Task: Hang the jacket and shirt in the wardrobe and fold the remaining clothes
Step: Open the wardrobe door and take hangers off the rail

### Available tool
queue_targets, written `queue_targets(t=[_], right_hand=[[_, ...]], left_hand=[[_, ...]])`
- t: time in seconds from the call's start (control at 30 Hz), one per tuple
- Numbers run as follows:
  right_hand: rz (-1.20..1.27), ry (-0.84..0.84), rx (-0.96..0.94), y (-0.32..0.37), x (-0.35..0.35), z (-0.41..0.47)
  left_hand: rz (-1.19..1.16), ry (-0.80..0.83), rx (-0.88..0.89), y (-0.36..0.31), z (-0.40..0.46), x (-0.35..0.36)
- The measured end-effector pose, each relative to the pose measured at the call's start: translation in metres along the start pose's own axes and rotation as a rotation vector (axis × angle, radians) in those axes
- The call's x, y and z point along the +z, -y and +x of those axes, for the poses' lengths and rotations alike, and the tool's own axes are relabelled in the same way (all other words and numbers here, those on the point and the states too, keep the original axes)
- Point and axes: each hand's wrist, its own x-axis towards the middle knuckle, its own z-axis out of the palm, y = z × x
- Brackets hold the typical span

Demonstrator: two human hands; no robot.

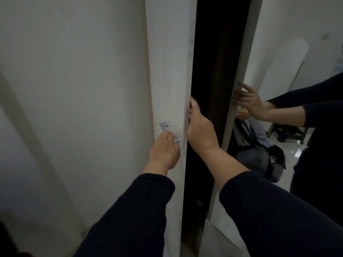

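Left hand (164,152) grips the metal handle (169,131) of the white wardrobe door (168,71); right hand (201,128) curls round that door's edge, dark gap (215,71) beside.

The wardrobe door (169,71) looks like pale, matt wood-grain laminate. Its handle (169,131) is brushed silvery metal. The mirror (289,89) beside it is glossy glass. Both sleeves (269,219) are dark, matt cloth.
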Motion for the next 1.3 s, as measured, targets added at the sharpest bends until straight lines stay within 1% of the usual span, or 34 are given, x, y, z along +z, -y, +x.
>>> queue_targets(t=[0.07, 0.13, 0.2, 0.33, 0.4, 0.5, 0.63, 0.8, 0.9, 1.03, 1.13, 1.2, 1.3], right_hand=[[0.035, 0.041, 0.018, 0.017, 0.016, -0.001], [0.031, 0.061, -0.03, 0.037, 0.029, -0.003], [0.084, 0.102, -0.052, 0.059, 0.037, -0.004], [0.162, 0.252, -0.08, 0.096, 0.054, 0.002], [0.185, 0.27, -0.142, 0.109, 0.068, 0.009], [0.173, 0.3, -0.225, 0.123, 0.093, 0.032], [0.135, 0.328, -0.272, 0.146, 0.12, 0.085], [0.033, 0.231, -0.359, 0.164, 0.146, 0.163], [-0.013, 0.164, -0.414, 0.168, 0.164, 0.202], [0.001, 0.083, -0.484, 0.173, 0.191, 0.233], [0.017, 0.073, -0.498, 0.177, 0.206, 0.248], [0.003, 0.108, -0.493, 0.179, 0.215, 0.259], [0.016, 0.138, -0.495, 0.183, 0.225, 0.271]], left_hand=[[-0.038, 0.035, -0.038, 0.016, -0.012, -0.018], [-0.103, 0.068, -0.089, 0.03, -0.021, -0.038], [-0.199, 0.035, -0.136, 0.042, -0.026, -0.06], [-0.321, -0.251, -0.172, 0.064, -0.031, -0.1], [-0.333, -0.394, -0.169, 0.074, -0.027, -0.117], [-0.28, -0.563, -0.15, 0.091, -0.006, -0.144], [-0.162, -0.707, -0.21, 0.124, 0.032, -0.178], [0.119, -0.893, -0.218, 0.167, 0.063, -0.201], [0.24, -0.9, -0.281, 0.188, 0.079, -0.206], [0.312, -0.88, -0.369, 0.209, 0.1, -0.206], [0.251, -0.862, -0.449, 0.22, 0.118, -0.21], [0.173, -0.858, -0.473, 0.226, 0.129, -0.214], [0.128, -0.82, -0.506, 0.239, 0.143, -0.219]])
